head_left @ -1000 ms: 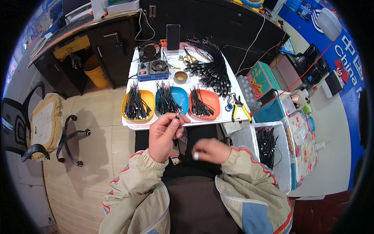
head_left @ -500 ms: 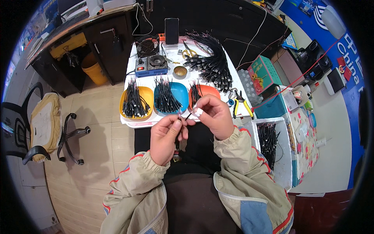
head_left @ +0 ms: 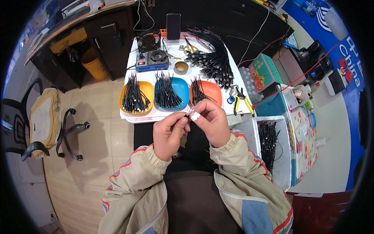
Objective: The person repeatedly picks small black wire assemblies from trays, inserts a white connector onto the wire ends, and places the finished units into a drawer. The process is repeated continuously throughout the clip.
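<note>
My left hand (head_left: 170,134) pinches a short black cable (head_left: 187,116) near its end, over my lap just in front of the white table. My right hand (head_left: 213,124) meets it there, thumb and finger closed at the cable's thin wire ends; a white wrap shows on one of its digits. Most of the held cable is hidden by my fingers. Beyond my hands stand a yellow tray (head_left: 147,87), a blue tray (head_left: 181,86) and an orange tray (head_left: 213,90). Each holds black cables with bare wire ends pointing away from me.
Behind the trays are a blue soldering pot unit (head_left: 150,68), a small round tin (head_left: 181,67), a fan (head_left: 149,42), a phone (head_left: 173,26) and a large cable bundle (head_left: 212,62). Yellow-handled wire strippers (head_left: 243,102) lie right. A foam box (head_left: 286,156) of cables stands beside my right arm.
My hands have come closer together, the right one moving slightly left and down. The stretch of black cable seen between them is now mostly covered by fingers.
</note>
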Demonstrator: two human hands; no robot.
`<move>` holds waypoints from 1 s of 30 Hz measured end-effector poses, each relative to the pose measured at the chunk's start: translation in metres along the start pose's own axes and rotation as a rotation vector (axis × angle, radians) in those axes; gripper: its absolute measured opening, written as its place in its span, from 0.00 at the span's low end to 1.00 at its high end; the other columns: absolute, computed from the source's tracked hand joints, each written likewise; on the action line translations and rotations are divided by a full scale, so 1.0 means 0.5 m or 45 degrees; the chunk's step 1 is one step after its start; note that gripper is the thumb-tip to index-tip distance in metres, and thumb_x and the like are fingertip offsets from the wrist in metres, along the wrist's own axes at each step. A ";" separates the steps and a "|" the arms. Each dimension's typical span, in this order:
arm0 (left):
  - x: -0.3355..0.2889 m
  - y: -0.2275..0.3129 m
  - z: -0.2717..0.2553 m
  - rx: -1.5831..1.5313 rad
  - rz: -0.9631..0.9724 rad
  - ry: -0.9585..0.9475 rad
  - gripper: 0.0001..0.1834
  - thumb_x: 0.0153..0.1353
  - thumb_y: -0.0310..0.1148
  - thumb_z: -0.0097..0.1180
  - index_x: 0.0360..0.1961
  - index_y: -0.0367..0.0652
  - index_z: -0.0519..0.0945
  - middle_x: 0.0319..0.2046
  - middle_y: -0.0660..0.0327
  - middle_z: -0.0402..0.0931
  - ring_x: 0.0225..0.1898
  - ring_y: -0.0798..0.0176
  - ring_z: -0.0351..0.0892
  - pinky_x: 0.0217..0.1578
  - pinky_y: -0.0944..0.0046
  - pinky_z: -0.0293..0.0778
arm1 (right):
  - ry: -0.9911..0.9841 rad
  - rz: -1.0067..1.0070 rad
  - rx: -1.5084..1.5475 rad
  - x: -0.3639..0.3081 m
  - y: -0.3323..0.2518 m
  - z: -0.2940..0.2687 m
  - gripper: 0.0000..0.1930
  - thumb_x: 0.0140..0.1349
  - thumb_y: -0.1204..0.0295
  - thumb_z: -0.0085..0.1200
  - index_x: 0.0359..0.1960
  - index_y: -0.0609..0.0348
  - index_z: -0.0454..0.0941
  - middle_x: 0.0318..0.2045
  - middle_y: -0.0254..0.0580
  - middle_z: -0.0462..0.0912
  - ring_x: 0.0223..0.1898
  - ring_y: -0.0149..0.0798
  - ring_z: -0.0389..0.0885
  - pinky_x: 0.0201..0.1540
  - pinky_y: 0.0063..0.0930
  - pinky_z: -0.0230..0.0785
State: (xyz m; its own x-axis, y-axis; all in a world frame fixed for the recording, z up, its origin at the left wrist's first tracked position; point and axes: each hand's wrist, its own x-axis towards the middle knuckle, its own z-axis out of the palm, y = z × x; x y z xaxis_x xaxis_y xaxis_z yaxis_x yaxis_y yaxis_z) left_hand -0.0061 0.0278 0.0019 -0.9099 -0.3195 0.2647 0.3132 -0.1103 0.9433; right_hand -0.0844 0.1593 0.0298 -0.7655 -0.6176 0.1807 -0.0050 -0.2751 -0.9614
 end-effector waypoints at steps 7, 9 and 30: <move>-0.004 0.003 0.009 -0.216 -0.103 -0.089 0.09 0.68 0.28 0.50 0.42 0.32 0.78 0.25 0.64 0.77 0.20 0.78 0.68 0.21 0.77 0.63 | -0.017 -0.051 0.019 -0.006 -0.003 -0.011 0.05 0.65 0.75 0.52 0.35 0.61 0.69 0.31 0.36 0.77 0.28 0.25 0.77 0.32 0.20 0.71; -0.004 0.004 0.010 -0.198 -0.091 -0.087 0.09 0.68 0.28 0.50 0.42 0.32 0.78 0.25 0.64 0.77 0.20 0.78 0.68 0.21 0.78 0.63 | 0.019 -0.026 0.085 -0.007 -0.007 -0.008 0.05 0.63 0.75 0.55 0.34 0.60 0.70 0.32 0.35 0.76 0.32 0.26 0.75 0.38 0.20 0.68; -0.007 -0.007 -0.006 -0.455 -0.305 -0.224 0.08 0.67 0.27 0.50 0.40 0.33 0.78 0.26 0.64 0.76 0.24 0.78 0.66 0.23 0.78 0.59 | -0.170 0.416 0.624 -0.004 0.014 -0.029 0.07 0.62 0.73 0.50 0.41 0.56 0.69 0.35 0.31 0.74 0.36 0.25 0.74 0.36 0.18 0.65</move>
State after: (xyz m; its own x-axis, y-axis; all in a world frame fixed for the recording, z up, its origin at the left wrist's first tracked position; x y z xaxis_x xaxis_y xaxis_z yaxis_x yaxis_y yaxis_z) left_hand -0.0034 0.0263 -0.0031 -0.9907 -0.0845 0.1069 0.1347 -0.4889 0.8619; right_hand -0.0923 0.1692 0.0198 -0.5897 -0.8059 -0.0530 0.5381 -0.3431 -0.7699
